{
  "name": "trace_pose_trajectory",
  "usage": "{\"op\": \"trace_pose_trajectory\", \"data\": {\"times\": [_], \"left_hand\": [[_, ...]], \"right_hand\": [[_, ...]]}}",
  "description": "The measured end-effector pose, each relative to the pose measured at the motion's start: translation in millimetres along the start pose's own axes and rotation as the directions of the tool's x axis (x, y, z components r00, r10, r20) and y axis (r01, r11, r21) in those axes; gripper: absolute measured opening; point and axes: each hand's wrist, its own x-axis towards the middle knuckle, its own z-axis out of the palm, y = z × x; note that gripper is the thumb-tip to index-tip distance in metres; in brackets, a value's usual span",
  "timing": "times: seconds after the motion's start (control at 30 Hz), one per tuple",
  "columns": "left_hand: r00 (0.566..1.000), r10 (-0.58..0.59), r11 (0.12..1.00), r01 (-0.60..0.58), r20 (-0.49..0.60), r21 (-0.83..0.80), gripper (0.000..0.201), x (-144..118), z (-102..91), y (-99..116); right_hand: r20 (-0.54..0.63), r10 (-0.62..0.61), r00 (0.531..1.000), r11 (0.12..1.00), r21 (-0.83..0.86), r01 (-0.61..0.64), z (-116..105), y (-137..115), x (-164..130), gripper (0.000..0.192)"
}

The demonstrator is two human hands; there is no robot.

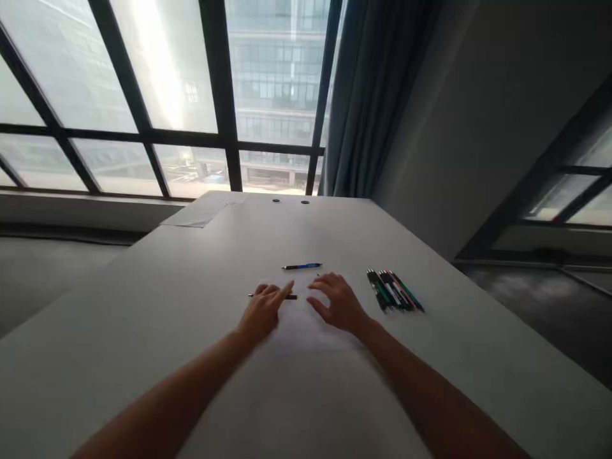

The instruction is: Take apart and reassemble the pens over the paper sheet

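While lying flat on the white worktop (191,287), the thin dark pen (273,296) runs left-right.
Left hand (262,312) fingertips touch it, unclamped; right hand (337,303) spread open beside.

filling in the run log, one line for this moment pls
left hand on dark pen | right hand flat on white sheet | blue pen beyond | pen bundle right

Daylight pours in through the large dark-framed window (157,95) across the upper left of the frame, blown out to white glare near the top. The right side sits dim and grey. The pale matte tabletop (143,306) carries only soft, faint shadows. Straight lines bow at the edges, and the lower corners look smeared.
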Motion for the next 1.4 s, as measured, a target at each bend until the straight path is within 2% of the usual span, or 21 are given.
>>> {"op": "trace_pose_trajectory", "data": {"times": [0.17,0.4,0.47,0.57,0.67,0.77,0.9,1.0,1.1,1.27,1.4], "left_hand": [[0.998,0.041,0.999,-0.042,0.038,0.030,0.081,-2,0.0,-2],[0.993,0.115,0.992,-0.115,0.006,0.059,0.073,3,-3.5,0],[0.992,0.120,0.988,-0.116,-0.030,0.100,0.062,5,-6.4,4],[0.995,0.090,0.983,-0.080,-0.053,0.164,0.042,6,-9.5,9],[1.000,0.024,0.986,-0.026,0.018,0.162,0.038,5,-7.9,11],[0.991,-0.097,0.987,0.084,0.095,0.134,0.035,3,-3.8,9],[0.965,-0.218,0.973,0.204,0.143,0.108,0.027,2,-1.6,6],[0.955,-0.254,0.966,0.242,0.153,0.095,0.027,2,-3.0,6],[0.949,-0.272,0.961,0.260,0.160,0.094,0.027,3,-4.7,8],[0.947,-0.272,0.961,0.259,0.171,0.094,0.027,3,-5.4,9],[0.948,-0.274,0.961,0.262,0.165,0.090,0.026,4,-6.0,9]], "right_hand": [[0.104,-0.036,0.994,0.999,-0.035,0.040,15,-18,1,0.015],[0.200,0.053,0.978,0.996,-0.078,-0.038,14,-23,5,0.006],[0.187,0.090,0.978,0.995,-0.068,-0.079,16,-17,5,0.007],[0.113,0.226,0.967,0.974,-0.036,-0.224,18,0,1,0.005],[0.046,0.379,0.924,0.926,-0.018,-0.378,18,22,-6,0.006],[0.035,0.454,0.890,0.889,-0.074,-0.451,15,37,-11,0.010],[0.091,0.456,0.885,0.883,-0.174,-0.437,8,42,-12,0.009],[0.058,0.448,0.892,0.884,-0.176,-0.432,4,41,-10,0.009],[0.020,0.440,0.898,0.886,-0.170,-0.431,4,38,-9,0.011],[0.091,0.394,0.915,0.911,-0.168,-0.376,11,31,-9,0.017],[0.121,0.382,0.916,0.918,-0.165,-0.361,14,25,-9,0.014]]}}
